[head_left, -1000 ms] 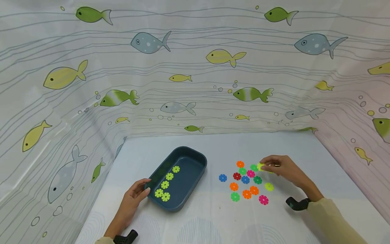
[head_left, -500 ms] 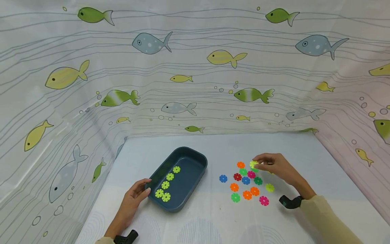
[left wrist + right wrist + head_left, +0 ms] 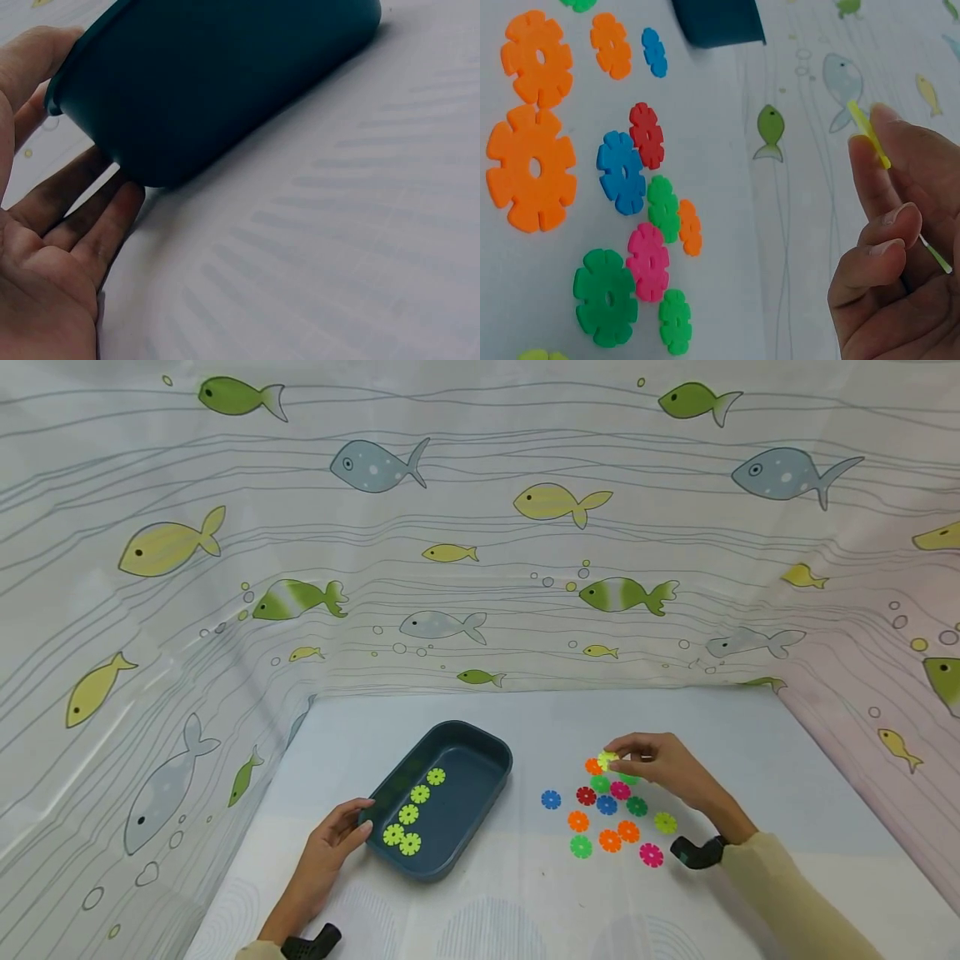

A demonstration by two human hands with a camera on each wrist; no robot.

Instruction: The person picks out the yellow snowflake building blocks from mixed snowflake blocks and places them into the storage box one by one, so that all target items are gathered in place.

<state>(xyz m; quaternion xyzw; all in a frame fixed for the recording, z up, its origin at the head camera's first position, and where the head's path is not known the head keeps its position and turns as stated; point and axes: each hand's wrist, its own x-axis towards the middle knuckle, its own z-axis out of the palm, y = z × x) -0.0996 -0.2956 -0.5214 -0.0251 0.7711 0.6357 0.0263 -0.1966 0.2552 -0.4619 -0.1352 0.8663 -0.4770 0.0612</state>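
Note:
My left hand (image 3: pixel 328 845) holds the near left end of a dark blue rectangular tub (image 3: pixel 459 797), with fingers at its rim and, in the left wrist view, against its lower side. Several yellow-green snowflake discs (image 3: pixel 408 814) lie inside the tub, along its left half. Above the far edge of a spread of discs, my right hand (image 3: pixel 667 766) pinches a yellow snowflake disc (image 3: pixel 606 762) between thumb and index finger. The right wrist view shows that disc (image 3: pixel 870 135) edge-on, and a second thin yellow-green piece (image 3: pixel 936 255) tucked within the curled fingers.
Loose discs lie right of the tub: orange (image 3: pixel 611 841), blue (image 3: pixel 551 799), red (image 3: pixel 586 796), pink (image 3: pixel 651 855), green (image 3: pixel 581 847) and one yellow (image 3: pixel 665 822). They rest on a pale patterned cloth (image 3: pixel 491 927). Fish-printed sheets (image 3: pixel 495 593) rise at the back and sides.
My right hand has moved left with the pinched yellow disc, from the right side of the spread to near the far orange disc. The left hand and tub stay put.

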